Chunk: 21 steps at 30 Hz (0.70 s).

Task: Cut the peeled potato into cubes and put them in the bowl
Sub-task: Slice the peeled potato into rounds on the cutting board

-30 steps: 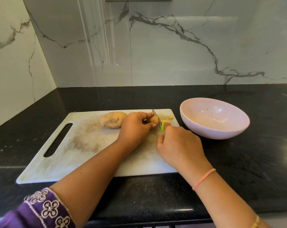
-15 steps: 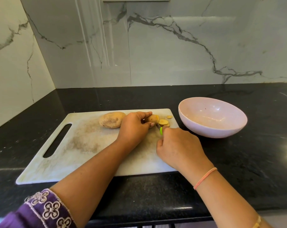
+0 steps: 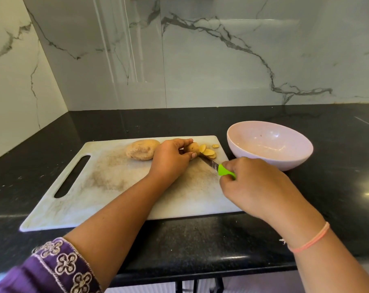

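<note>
The nearest danger is to the left hand (image 3: 171, 157): its thumb tip lies just beside the blade of the knife (image 3: 209, 161) where that blade meets the small potato (image 3: 192, 148), so a slip off the rounded, short stub could bring the edge onto the thumb. The stub offers little to hold, and it could roll under pressure. A second worry is the shape of the cut: the pieces lying against the potato's right end are thin round slices (image 3: 209, 152), not cubes, and they would need cross-cutting before they go anywhere. They also sit near the far right corner of the cutting board (image 3: 116, 182), where a sweep of the blade could push them onto the counter (image 3: 200, 235). The bowl (image 3: 253, 159) stands on the counter just right of the board and appears to hold nothing, though its glossy inside makes that hard to confirm. The left hand lies palm down, fingers curled over the potato, pinching it. The right hand (image 3: 255, 185) is closed round the knife's green handle, blade pointing away and leftward with its tip low at the potato. A larger whole potato (image 3: 141, 149) rests behind the left hand
</note>
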{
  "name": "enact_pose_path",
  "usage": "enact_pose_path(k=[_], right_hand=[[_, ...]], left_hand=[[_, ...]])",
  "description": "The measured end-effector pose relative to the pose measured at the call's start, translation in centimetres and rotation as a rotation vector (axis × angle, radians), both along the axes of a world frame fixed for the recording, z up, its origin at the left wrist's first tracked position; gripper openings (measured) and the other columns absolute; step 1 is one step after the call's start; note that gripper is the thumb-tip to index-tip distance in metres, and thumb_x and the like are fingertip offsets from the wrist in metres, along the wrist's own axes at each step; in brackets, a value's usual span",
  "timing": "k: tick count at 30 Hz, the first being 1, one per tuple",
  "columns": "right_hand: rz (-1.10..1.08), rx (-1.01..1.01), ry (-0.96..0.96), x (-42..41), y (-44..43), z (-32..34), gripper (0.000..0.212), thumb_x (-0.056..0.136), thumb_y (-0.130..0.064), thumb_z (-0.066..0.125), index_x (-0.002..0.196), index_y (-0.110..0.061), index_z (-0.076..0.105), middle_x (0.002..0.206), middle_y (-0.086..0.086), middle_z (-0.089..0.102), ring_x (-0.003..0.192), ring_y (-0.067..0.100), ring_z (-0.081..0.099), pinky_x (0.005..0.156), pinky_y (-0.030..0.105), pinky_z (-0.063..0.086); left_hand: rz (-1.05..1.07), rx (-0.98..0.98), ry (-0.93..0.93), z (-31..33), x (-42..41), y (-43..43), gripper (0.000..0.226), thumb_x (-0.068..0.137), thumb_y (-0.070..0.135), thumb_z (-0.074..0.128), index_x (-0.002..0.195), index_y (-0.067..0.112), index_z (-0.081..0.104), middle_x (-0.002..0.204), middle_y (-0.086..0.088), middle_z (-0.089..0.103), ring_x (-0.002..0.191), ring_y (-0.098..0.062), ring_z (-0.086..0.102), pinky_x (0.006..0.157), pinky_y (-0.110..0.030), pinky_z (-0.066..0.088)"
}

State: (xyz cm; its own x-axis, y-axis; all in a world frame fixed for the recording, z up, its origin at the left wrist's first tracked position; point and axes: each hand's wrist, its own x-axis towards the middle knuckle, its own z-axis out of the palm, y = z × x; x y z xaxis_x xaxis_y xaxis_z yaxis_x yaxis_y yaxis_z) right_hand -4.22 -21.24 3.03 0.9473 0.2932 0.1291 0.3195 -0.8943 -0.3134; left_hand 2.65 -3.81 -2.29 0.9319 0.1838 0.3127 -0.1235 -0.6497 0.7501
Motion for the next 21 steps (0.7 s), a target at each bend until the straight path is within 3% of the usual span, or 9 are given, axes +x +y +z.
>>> enact_pose_path(k=[3, 7, 12, 21], right_hand=[[-0.011, 0.144, -0.008, -0.1, -0.3, 0.0, 0.039, 0.094, -0.031, 0.042, 0.131, -0.027, 0.053, 0.094, -0.002, 0.066, 0.077, 0.015, 0.06, 0.059, 0.028, 0.046], [-0.026, 0.215, -0.096, 0.5, 0.6, -0.1, 0.036, 0.094, -0.028, 0.041, 0.126, -0.022, 0.055, 0.092, 0.002, 0.067, 0.077, 0.019, 0.061, 0.067, 0.033, 0.052], [-0.034, 0.158, -0.179, 2.0, 1.9, -1.3, 0.035, 0.096, -0.028, 0.038, 0.124, -0.019, 0.057, 0.077, 0.001, 0.054, 0.064, 0.014, 0.05, 0.046, 0.021, 0.029], [-0.035, 0.133, -0.097, 2.9, 2.8, -1.8, 0.035, 0.097, -0.029, 0.037, 0.124, -0.016, 0.055, 0.083, 0.002, 0.059, 0.079, 0.02, 0.059, 0.06, 0.029, 0.043]], left_hand=[[-0.001, 0.013, -0.003, 0.0, -0.2, 0.1, 0.043, 0.085, 0.022, 0.071, 0.127, 0.02, 0.061, 0.119, 0.003, 0.066, 0.1, -0.003, 0.059, 0.084, -0.013, 0.043], [-0.002, -0.041, 0.0, 0.1, -0.2, 0.1, 0.041, 0.086, 0.023, 0.07, 0.126, 0.019, 0.062, 0.117, 0.005, 0.067, 0.094, 0.0, 0.059, 0.081, -0.013, 0.044], [-0.029, -0.065, 0.003, 0.0, -0.2, -0.2, 0.039, 0.083, 0.018, 0.072, 0.122, 0.017, 0.064, 0.112, 0.002, 0.068, 0.095, -0.005, 0.061, 0.085, -0.016, 0.047], [-0.022, -0.066, 0.017, 0.3, 0.1, 0.1, 0.044, 0.084, 0.014, 0.071, 0.126, 0.012, 0.059, 0.117, -0.002, 0.066, 0.097, -0.005, 0.058, 0.085, -0.015, 0.044]])
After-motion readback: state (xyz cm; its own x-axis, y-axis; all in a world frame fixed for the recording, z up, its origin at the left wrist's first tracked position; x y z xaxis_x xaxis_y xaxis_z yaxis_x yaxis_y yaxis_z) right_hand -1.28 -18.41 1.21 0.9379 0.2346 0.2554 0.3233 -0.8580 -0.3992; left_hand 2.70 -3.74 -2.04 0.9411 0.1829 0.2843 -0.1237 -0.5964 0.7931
